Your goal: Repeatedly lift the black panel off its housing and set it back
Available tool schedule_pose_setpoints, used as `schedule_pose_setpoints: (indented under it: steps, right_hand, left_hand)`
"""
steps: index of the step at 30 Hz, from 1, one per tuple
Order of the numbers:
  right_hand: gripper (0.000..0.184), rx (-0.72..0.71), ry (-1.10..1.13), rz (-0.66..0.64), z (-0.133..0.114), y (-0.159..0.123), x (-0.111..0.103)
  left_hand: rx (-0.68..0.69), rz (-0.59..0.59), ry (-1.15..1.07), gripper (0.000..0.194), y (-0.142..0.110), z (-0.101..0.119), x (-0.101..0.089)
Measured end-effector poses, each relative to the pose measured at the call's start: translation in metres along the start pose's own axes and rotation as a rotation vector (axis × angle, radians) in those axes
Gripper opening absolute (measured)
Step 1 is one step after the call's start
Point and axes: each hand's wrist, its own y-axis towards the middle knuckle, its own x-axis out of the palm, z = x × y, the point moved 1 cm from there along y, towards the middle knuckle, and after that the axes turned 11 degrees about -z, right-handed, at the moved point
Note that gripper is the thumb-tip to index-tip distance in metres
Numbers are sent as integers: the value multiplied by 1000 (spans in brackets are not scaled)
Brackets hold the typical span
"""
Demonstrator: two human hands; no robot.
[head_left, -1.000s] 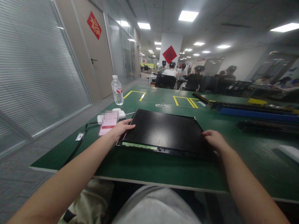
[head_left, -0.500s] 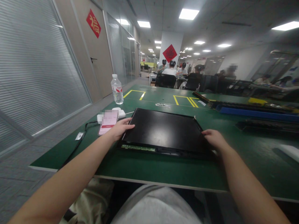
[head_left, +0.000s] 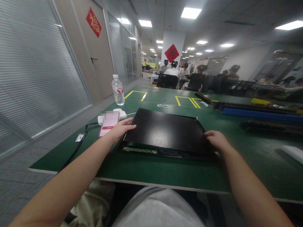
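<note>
A black, glossy flat display panel (head_left: 163,129) lies before me on the green table, over a thin black frame (head_left: 184,153). Its left side is tilted up a little off the frame. Along the near side of the frame runs a narrow green circuit board (head_left: 139,150). My left hand (head_left: 120,129) is closed on the panel's left edge, thumb on top and fingers mostly hidden beneath. At the right edge, my right hand (head_left: 217,140) is closed with the thumb at the rim; its other fingers are largely hidden, where panel and frame meet.
On the left are a phone (head_left: 109,124), a white device (head_left: 120,113), a black cable (head_left: 78,145) and a water bottle (head_left: 117,90). Stacked black strips and a blue strip (head_left: 258,112) lie right, with a white object (head_left: 293,153) nearer. Several people sit beyond the table (head_left: 151,176).
The panel's left side has risen slightly with my left hand, and the gap above the circuit board is wider. My right hand stays at the right edge.
</note>
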Motion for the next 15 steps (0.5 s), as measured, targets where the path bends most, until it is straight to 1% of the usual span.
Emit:
schedule_pose_setpoints:
  steps: [3, 6, 12, 15]
  right_hand:
    - [36, 25, 5, -9, -3, -2, 0]
    - [35, 31, 0, -10, -6, -4, -1]
    - [30, 22, -15, 16, -4, 0, -2]
    - [35, 13, 23, 62, -2, 3, -2]
  left_hand:
    - [28, -56, 1, 52, 0, 2, 1]
    - [50, -98, 6, 53, -1, 4, 2]
    - [104, -120, 9, 57, -6, 10, 9]
    - [139, -126, 36, 59, -8, 12, 11]
